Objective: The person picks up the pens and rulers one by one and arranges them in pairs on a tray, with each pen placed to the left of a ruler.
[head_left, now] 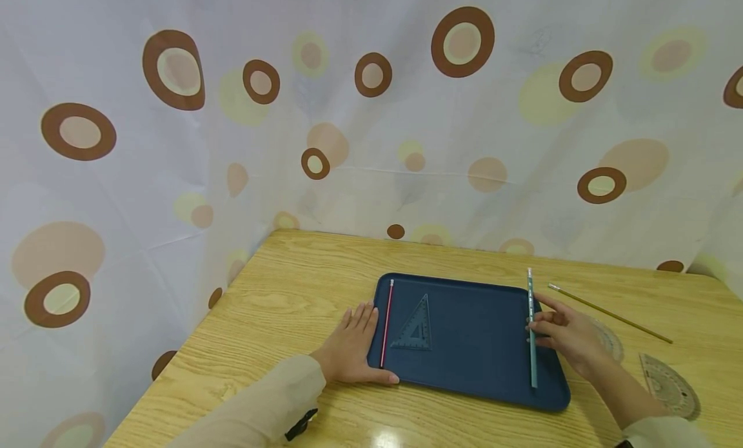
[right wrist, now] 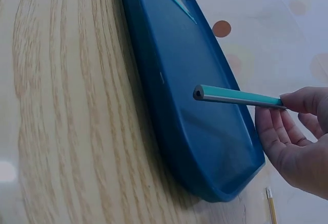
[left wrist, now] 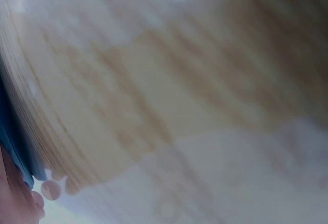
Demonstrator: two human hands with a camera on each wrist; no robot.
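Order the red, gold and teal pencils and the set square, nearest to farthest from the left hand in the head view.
1. Red pencil: on the tray, by its left edge.
2. Set square: right of the red pencil.
3. Teal pencil: in the right hand, over the tray's right side.
4. Gold pencil: on the table, right of the tray.

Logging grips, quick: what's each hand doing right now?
Left hand: open, at the left end of the tray.
Right hand: holding the teal pencil.
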